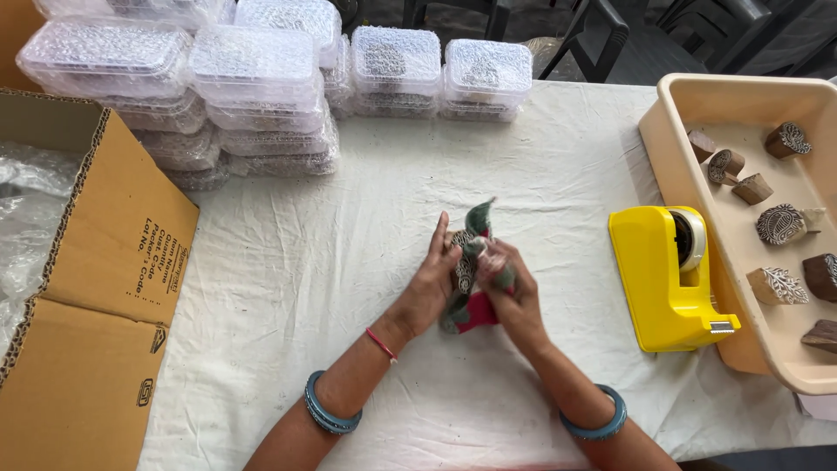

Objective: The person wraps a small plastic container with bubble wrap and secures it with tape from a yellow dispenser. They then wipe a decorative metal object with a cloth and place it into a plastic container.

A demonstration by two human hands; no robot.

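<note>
At the left edge of the table stands an open cardboard box (96, 288) with clear plastic film (30, 218) inside it. Behind it, along the far edge, clear plastic boxes (253, 87) are stacked in several piles. In the middle of the table, the left hand (433, 283) and the right hand (514, 292) meet over a small carved wooden block (462, 266) wrapped partly in a green and pink cloth (475, 312). The left grip is pressed flat against the block, and the right grip is pinching the cloth around it. Nothing stands between the hands and the other things. Near the right edge stands a yellow tape dispenser (663, 279), touching a beige tray (741, 113) that holds more carved wooden blocks (779, 224). The table (305, 262) is covered with a wrinkled white cloth. Beyond the far edge are dark chairs (602, 35).
</note>
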